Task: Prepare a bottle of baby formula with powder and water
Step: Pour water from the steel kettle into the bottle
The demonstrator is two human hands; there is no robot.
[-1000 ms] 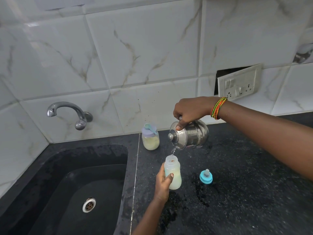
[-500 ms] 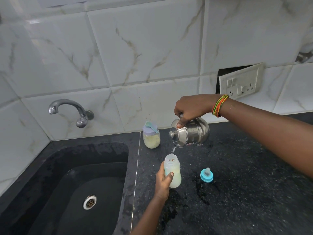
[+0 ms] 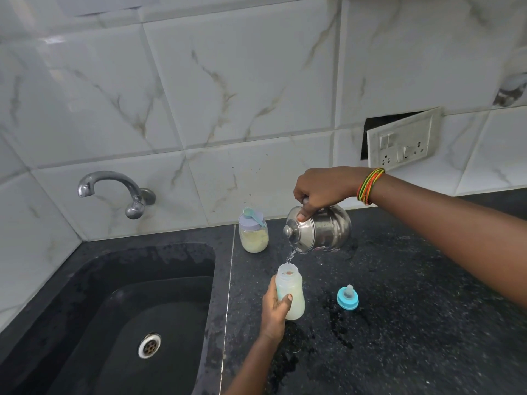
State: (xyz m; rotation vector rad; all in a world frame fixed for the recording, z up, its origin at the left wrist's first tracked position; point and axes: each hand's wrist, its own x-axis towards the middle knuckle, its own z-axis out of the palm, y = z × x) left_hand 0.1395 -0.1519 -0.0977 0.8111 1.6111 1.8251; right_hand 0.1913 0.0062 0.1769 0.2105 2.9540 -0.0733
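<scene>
Two hands share the water-pouring step on the black speckled stone table (image 3: 413, 309), near its sink-side edge. The right hand (image 3: 322, 186) grips a tilted, lidded steel pot (image 3: 325, 229), thumb on the lid. A thin stream falls into the translucent plastic baby bottle (image 3: 293, 292), which the left hand (image 3: 275, 309) clasps upright, part-filled and cloudy. A lidded powder jar (image 3: 253, 235) stands toward the back edge. Next, likely: level the pot, then fit the blue teat ring (image 3: 347, 297) lying right of the bottle.

Left hand (image 3: 274, 310); right hand (image 3: 323, 187); both clenched
</scene>
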